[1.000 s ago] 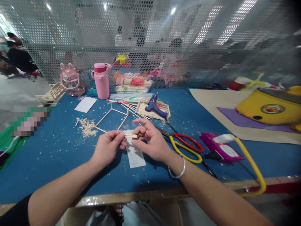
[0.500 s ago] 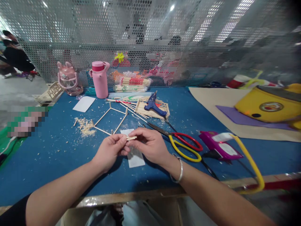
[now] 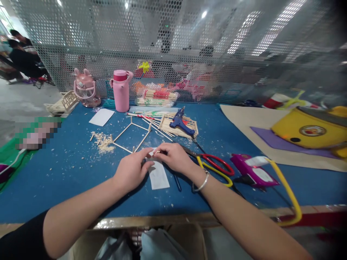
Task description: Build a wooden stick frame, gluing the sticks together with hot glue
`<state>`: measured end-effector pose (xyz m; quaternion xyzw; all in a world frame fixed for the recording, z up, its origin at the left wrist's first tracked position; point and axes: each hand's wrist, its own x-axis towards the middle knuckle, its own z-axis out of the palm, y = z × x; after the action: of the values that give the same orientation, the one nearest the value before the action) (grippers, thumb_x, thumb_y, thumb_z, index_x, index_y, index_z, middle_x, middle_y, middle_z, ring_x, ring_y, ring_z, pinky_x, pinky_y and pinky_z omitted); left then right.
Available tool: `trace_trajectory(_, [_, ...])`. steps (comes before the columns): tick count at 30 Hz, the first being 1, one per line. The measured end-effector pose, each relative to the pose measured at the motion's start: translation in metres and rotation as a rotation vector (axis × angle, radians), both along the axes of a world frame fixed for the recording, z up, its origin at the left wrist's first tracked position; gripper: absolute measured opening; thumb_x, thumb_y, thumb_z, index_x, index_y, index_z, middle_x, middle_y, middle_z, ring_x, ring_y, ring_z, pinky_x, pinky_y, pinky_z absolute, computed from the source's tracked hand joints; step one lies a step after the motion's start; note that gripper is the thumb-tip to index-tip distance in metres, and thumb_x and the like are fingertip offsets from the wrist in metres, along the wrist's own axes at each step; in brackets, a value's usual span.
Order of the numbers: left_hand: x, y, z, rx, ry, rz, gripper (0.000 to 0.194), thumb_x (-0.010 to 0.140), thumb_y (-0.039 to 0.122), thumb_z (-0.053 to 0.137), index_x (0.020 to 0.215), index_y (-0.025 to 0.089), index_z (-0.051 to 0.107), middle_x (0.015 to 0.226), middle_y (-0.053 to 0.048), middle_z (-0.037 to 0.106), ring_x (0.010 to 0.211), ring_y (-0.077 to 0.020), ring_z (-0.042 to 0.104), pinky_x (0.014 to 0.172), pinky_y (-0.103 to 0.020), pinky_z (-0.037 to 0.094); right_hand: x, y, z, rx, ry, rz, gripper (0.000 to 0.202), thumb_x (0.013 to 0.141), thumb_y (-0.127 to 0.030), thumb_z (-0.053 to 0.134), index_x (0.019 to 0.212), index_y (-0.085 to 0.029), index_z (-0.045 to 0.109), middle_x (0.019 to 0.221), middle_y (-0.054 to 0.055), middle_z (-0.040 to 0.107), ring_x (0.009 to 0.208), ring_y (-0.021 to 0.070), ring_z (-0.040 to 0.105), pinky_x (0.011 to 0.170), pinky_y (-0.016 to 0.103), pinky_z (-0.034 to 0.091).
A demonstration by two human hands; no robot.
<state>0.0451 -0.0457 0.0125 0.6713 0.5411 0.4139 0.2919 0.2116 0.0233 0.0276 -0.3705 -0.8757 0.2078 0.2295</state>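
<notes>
My left hand rests at the left edge of a small white paper, thumb and index finger apart. My right hand is closed in a pinch over the far end of that paper. Pale tips of short wooden sticks show at its fingertips, mostly hidden by the fingers. Just beyond the hands lies a thin wooden stick frame with short uprights at its corners. Beside my right hand are scissors with one red and one yellow handle; their blades are partly covered. A dark pen-like rod lies under the right wrist.
A blue glue gun lies on a stick panel. Wood shavings are heaped left of the frame. Behind stand a pink bottle and a pink eared cup. A purple device and a yellow bag are right.
Both hands have come down onto the far end of the paper. The left fingers have spread off the sticks, which are now largely covered by the right hand. The view has shifted slightly.
</notes>
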Motion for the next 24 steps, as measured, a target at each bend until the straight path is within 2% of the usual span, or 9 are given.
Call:
trace_trajectory(3, [0.003, 0.003, -0.005, 0.034, 0.186, -0.019, 0.064, 0.069, 0.032, 0.065, 0.129, 0.026, 0.042, 0.092, -0.008, 0.065, 0.092, -0.0251, 0.056, 0.081, -0.03, 0.04, -0.001, 0.003, -0.005, 0.102, -0.122, 0.045, 0.011, 0.078, -0.02, 0.058, 0.071, -0.016, 0.066, 0.074, 0.003, 0.066, 0.071, 0.0136, 0.055, 0.067, 0.027, 0.032])
trace_trajectory(6, [0.006, 0.007, -0.01, 0.015, 0.273, -0.014, 0.077, 0.068, 0.035, 0.067, 0.136, 0.024, 0.032, 0.093, -0.011, 0.064, 0.097, -0.0286, 0.054, 0.081, -0.032, 0.04, 0.001, 0.001, -0.003, 0.197, -0.204, 0.073, 0.012, 0.079, -0.027, 0.06, 0.075, -0.018, 0.067, 0.078, 0.003, 0.067, 0.079, 0.0165, 0.054, 0.074, 0.032, 0.027])
trace_trajectory(11, [0.007, 0.007, -0.01, 0.001, 0.277, -0.023, 0.079, 0.07, 0.034, 0.065, 0.138, 0.024, 0.026, 0.098, -0.013, 0.063, 0.104, -0.0302, 0.051, 0.082, -0.034, 0.039, 0.0, -0.002, 0.001, 0.272, -0.297, 0.096, 0.014, 0.082, -0.027, 0.056, 0.078, -0.019, 0.066, 0.077, 0.003, 0.067, 0.08, 0.0171, 0.051, 0.078, 0.035, 0.022])
trace_trajectory(18, [0.009, 0.01, 0.0, -0.089, 0.71, -0.026, 0.087, 0.078, 0.04, 0.055, 0.141, 0.019, -0.001, 0.105, -0.011, 0.061, 0.105, -0.0261, 0.052, 0.076, -0.032, 0.044, -0.01, -0.001, 0.0, 0.345, -0.391, 0.092, 0.018, 0.084, -0.024, 0.05, 0.076, -0.015, 0.063, 0.077, 0.006, 0.065, 0.079, 0.0178, 0.048, 0.078, 0.035, 0.022])
trace_trajectory(24, [0.009, 0.01, 0.003, -0.08, 0.815, -0.037, 0.086, 0.08, 0.044, 0.05, 0.14, 0.017, -0.006, 0.101, -0.01, 0.064, 0.095, -0.0254, 0.059, 0.071, -0.032, 0.046, -0.01, -0.002, 0.002, 0.337, -0.385, 0.115, 0.018, 0.084, -0.021, 0.048, 0.076, -0.015, 0.063, 0.076, 0.007, 0.063, 0.077, 0.0178, 0.048, 0.077, 0.034, 0.022])
